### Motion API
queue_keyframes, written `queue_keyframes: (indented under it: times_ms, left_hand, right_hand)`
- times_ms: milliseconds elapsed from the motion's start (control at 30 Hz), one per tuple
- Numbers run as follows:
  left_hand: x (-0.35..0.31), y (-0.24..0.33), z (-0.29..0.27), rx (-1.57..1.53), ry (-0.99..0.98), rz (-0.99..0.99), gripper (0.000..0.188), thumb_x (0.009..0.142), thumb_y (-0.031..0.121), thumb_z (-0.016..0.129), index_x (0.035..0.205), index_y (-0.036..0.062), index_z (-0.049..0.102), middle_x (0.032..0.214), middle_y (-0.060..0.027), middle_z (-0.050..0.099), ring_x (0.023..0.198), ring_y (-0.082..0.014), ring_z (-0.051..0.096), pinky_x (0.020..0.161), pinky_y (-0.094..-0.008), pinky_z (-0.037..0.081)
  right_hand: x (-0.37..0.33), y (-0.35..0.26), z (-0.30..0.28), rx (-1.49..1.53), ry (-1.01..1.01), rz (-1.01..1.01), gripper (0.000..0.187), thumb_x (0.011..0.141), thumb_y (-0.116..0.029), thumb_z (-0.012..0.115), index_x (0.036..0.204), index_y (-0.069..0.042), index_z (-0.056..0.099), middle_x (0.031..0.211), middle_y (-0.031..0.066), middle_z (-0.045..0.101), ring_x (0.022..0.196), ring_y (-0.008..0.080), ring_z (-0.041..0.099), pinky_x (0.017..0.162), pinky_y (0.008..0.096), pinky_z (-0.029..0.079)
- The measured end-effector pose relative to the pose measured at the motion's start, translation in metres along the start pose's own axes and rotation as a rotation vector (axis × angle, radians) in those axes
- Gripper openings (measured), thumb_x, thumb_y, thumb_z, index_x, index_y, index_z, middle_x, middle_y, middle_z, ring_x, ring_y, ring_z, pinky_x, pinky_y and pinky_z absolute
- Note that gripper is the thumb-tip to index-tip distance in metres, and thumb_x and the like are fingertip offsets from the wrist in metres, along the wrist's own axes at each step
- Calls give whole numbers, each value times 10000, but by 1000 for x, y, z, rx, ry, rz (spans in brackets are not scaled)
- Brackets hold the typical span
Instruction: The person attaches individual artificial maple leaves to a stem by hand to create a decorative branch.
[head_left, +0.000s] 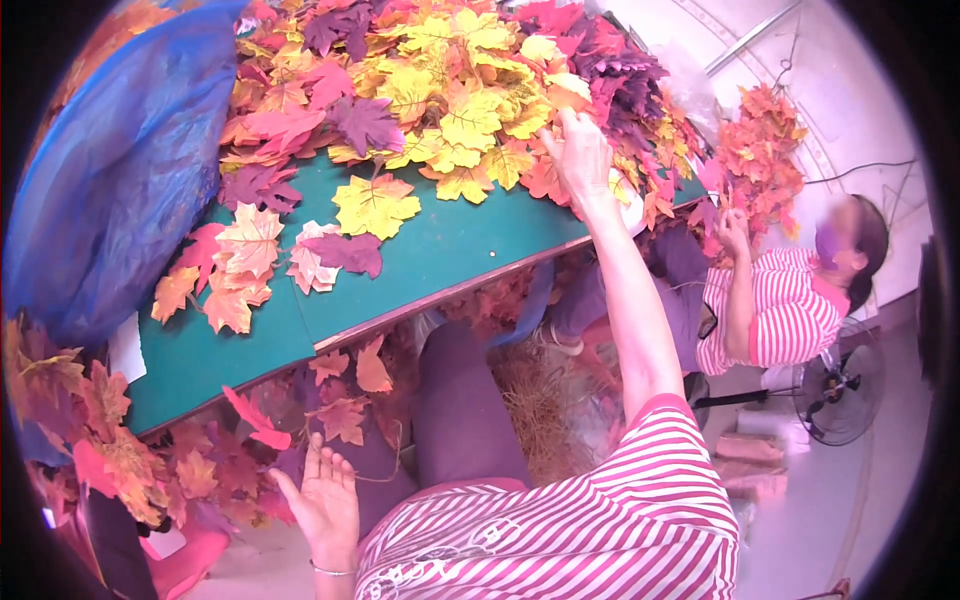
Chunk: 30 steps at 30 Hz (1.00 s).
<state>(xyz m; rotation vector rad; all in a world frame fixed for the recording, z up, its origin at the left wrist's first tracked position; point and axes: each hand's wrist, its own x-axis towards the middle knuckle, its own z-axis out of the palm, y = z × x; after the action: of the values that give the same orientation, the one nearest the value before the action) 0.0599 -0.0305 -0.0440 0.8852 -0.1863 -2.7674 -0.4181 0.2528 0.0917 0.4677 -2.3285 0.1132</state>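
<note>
My right arm stretches across the green table (440, 240) to a heap of artificial maple leaves. There my right hand (582, 158) is closed, its fingers bent onto a peach-coloured artificial leaf (568, 88) at the edge of the yellow leaves (470, 115); its fingertips are partly hidden. Low at the left, below the table edge, my left hand (328, 495) is open, palm up and thumb apart. A thin stem and an orange-red leaf (341, 418) hang close by it. Loose yellow (376, 205) and peach leaves (248, 240) lie on the tabletop.
A blue plastic bag (120, 180) bulges over the table's left side. More leaf garlands (110, 430) hang at the lower left. To the right sits a person in a striped shirt (795, 310), handling an orange leaf bunch (755, 150). Behind them is a fan (838, 390).
</note>
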Motion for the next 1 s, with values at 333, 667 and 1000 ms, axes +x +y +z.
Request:
queue_keyframes:
  times_ms: [333,667,1000]
  left_hand:
    - [-4,23,1,335,-19,2,453,1038,153,572,1447,-25,493,1134,-45,642,1050,-143,609,978,-301,511]
    - [-9,34,-5,612,13,-91,485,998,126,648,1427,-54,512,1112,-50,642,1002,-131,632,919,-281,536]
    - [-4,17,7,560,-53,-155,205,1036,193,621,1195,65,612,1035,-15,647,955,-103,638,908,-278,564]
  right_hand:
    - [19,11,1,24,-28,17,172,877,-231,719,896,-65,683,816,205,695,798,399,705,682,517,546]
    - [49,-5,-30,385,266,-110,284,787,-237,838,772,-16,661,904,130,705,899,298,677,810,390,529]
    - [-144,-226,-160,1409,-817,-151,121,877,-25,730,883,-2,612,864,74,661,783,161,664,765,307,555]
